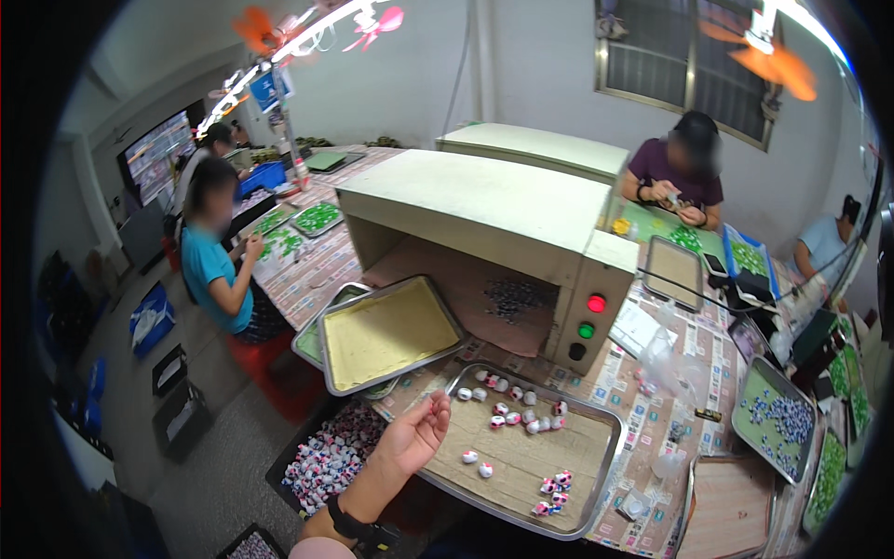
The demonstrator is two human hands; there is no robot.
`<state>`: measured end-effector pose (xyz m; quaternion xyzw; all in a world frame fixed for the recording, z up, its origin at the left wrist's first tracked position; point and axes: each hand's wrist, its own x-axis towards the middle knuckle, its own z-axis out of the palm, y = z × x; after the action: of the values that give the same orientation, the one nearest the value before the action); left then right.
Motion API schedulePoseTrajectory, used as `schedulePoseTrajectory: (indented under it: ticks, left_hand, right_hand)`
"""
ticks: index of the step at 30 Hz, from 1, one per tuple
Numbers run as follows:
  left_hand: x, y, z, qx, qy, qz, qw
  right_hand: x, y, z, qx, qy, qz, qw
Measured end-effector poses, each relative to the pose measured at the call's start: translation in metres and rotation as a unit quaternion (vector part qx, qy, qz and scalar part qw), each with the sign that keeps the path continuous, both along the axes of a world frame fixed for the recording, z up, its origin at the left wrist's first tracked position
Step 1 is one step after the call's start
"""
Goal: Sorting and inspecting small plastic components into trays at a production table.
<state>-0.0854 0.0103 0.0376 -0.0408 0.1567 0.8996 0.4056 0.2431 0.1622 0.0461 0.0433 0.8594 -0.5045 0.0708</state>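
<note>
My left hand (410, 440) reaches in from the lower edge, with a dark band on its wrist. Its fingers are curled together at the left rim of a metal tray (559, 456) lined with brown paper. Whatever they may hold is too small to make out. Small round white pieces with pink and dark markings (507, 416) lie in loose groups on the lining, mostly toward the far side. Two whitish pieces (478, 464) sit apart near the left side, and a small cluster (552, 494) is at the near right. My right hand is not in view.
Behind the tray stands a pale box-shaped machine (484, 196) with round buttons; dark bits lie inside its opening. A yellow-lined tray (391, 335) overlaps its front left. A bin of similar pieces (335, 456) is below left. Co-workers (219, 270) (678, 177) sit left and far right.
</note>
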Motion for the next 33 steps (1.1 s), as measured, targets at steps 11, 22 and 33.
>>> schedulePoseTrajectory:
  ticks: [11, 22, 33]
  left_hand:
    - [0.016, 0.105, 0.037, -0.118, 0.056, -0.107, 0.986]
    - [0.052, 0.189, 0.033, -0.157, 0.131, -0.274, 0.940]
    - [0.075, 0.249, 0.036, -0.200, 0.133, -0.316, 0.918]
  right_hand:
    - [0.022, 0.013, -0.027, 0.008, 0.060, -0.061, 0.996]
    - [0.052, 0.026, -0.045, 0.001, 0.054, -0.098, 0.994]
    - [0.077, 0.037, -0.040, -0.017, 0.041, -0.125, 0.991]
